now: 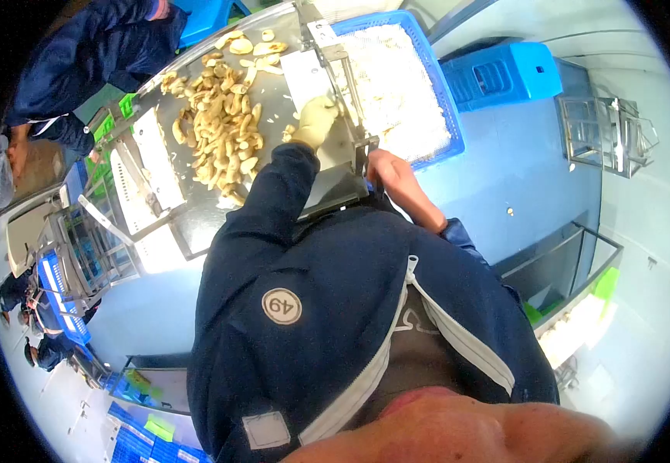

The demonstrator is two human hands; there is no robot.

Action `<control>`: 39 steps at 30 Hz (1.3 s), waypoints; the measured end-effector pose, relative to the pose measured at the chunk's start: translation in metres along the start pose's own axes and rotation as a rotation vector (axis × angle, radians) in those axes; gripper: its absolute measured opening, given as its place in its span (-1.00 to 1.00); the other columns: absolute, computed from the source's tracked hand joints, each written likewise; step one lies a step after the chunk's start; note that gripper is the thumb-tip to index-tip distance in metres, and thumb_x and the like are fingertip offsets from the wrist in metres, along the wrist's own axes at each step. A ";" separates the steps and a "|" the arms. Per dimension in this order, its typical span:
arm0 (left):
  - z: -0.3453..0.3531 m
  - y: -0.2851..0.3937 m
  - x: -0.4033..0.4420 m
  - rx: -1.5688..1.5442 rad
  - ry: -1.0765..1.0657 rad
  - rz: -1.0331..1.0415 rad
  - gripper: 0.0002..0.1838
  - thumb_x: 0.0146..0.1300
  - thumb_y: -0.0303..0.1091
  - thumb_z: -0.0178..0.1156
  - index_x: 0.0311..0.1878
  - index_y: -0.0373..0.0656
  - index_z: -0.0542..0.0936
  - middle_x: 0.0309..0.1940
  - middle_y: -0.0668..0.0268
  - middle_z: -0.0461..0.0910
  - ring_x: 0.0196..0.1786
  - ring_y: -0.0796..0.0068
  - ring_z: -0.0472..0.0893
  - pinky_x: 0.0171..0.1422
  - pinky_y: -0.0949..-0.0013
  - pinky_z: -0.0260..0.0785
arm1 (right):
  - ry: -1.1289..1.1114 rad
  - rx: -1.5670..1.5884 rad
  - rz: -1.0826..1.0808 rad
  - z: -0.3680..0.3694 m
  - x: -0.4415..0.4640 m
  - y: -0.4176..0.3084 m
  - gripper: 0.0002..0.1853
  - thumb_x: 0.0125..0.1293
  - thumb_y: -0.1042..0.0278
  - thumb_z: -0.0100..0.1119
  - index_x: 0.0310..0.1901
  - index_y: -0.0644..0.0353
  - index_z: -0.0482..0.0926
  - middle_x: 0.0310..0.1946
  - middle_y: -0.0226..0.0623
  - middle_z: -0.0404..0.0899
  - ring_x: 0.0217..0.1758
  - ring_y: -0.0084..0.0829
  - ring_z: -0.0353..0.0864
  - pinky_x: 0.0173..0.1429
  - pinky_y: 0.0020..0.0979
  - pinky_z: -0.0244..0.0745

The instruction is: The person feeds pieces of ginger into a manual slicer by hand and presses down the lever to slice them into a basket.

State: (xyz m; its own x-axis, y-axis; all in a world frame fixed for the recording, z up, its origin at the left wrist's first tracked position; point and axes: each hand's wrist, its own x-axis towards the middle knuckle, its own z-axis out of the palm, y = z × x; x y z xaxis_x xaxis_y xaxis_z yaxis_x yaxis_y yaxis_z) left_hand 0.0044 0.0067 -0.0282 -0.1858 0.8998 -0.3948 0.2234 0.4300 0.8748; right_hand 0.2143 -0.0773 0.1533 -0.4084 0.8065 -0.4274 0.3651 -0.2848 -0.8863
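Note:
My left hand (pixel 318 121), in a pale glove, is on the steel worktop beside the bar of a metal cutter (pixel 350 92). Its fingers look drawn together; anything under them is hidden. My right hand (pixel 387 168) is bare and closed around the near end of the cutter's bar, by its handle (pixel 367 147). A heap of tan, curved pieces that look like mushrooms (pixel 223 123) lies left of my left hand. Past the bar, a blue basket (pixel 449 116) holds a mass of white shreds (pixel 389 85). A white board (pixel 304 76) lies just beyond the glove.
Across the worktop (pixel 277 100) at upper left stands a person in dark blue (pixel 88 62). A second cutter (pixel 138 174) sits at the left edge. A blue plastic stool (pixel 504 73) stands right of the basket, and a metal rack (pixel 609 135) by the wall.

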 end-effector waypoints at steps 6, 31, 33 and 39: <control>-0.003 0.006 -0.007 -0.045 0.012 0.004 -0.91 0.19 -0.51 0.21 -0.24 -0.27 0.63 -0.42 0.27 0.66 -0.38 0.44 0.61 -0.24 0.37 0.47 | -0.006 -0.038 -0.084 0.013 0.008 0.063 -0.57 0.40 0.03 -0.08 -0.38 0.29 0.48 -0.49 -0.21 0.48 -0.33 -0.36 0.46 -0.11 -0.39 0.37; -0.090 0.061 -0.047 0.708 0.353 0.199 -0.77 0.18 -0.27 0.11 -0.25 -0.21 0.65 -0.36 0.02 0.65 -0.22 0.03 0.64 -0.07 0.11 0.47 | -0.152 -0.131 -0.232 0.002 0.010 0.062 -0.67 0.44 0.22 -0.17 -0.32 0.32 0.45 -0.39 -0.18 0.45 -0.27 -0.31 0.44 -0.10 -0.37 0.35; -0.116 0.040 -0.047 1.003 0.380 -0.050 -0.76 0.19 -0.28 0.07 -0.21 -0.19 0.63 -0.30 0.03 0.66 -0.12 0.01 0.65 0.00 0.09 0.48 | -0.143 -0.119 -0.220 0.001 0.011 0.063 -0.66 0.44 0.19 -0.16 -0.32 0.32 0.45 -0.41 -0.19 0.44 -0.29 -0.33 0.42 -0.11 -0.36 0.34; -0.131 0.013 -0.044 1.265 0.348 -0.034 -0.74 0.26 -0.34 0.05 -0.03 -0.17 0.56 -0.35 0.10 0.68 -0.17 0.11 0.69 -0.11 0.12 0.51 | -0.138 -0.063 -0.135 0.003 0.010 0.065 -0.63 0.43 0.12 -0.14 -0.34 0.28 0.46 -0.44 -0.22 0.43 -0.32 -0.36 0.39 -0.13 -0.37 0.33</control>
State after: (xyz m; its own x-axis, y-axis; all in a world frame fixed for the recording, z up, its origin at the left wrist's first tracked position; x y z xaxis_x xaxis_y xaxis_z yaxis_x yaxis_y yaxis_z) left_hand -0.1097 -0.0367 0.0373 -0.4026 0.9027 -0.1521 0.9153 0.3955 -0.0759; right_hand 0.2317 -0.0887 0.0907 -0.5662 0.7555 -0.3296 0.3494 -0.1421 -0.9261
